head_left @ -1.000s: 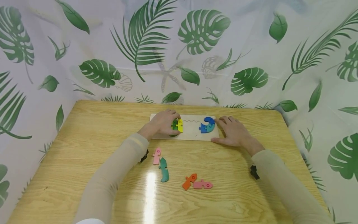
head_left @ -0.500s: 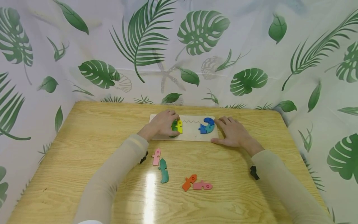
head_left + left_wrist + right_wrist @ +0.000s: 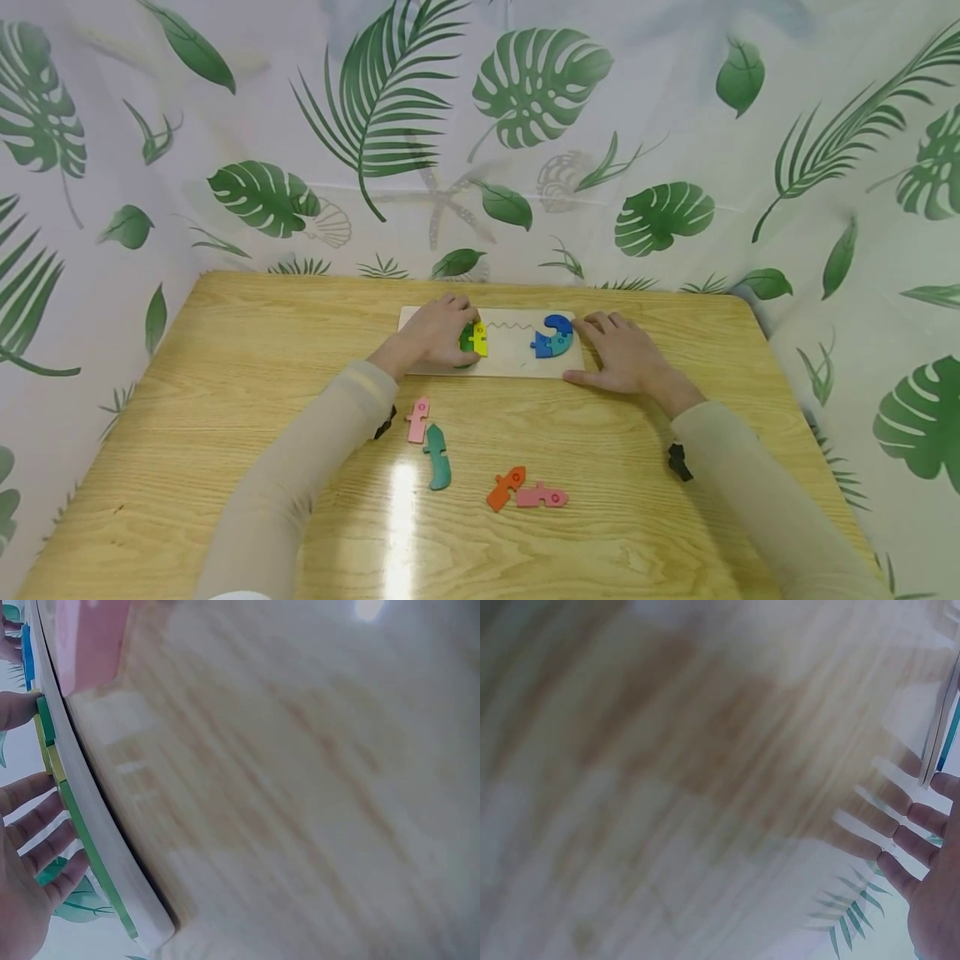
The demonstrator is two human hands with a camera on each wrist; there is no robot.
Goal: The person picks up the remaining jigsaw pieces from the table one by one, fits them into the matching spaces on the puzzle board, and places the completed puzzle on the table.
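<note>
The left hand pinches the yellow piece on the board, left of its middle, while the right hand spreads its fingers at the right end, so best hold the board still and press gently.

No legible text or numbers

Both arms reach forward, left grip thumb parted from fingers, right grip spread.
</note>
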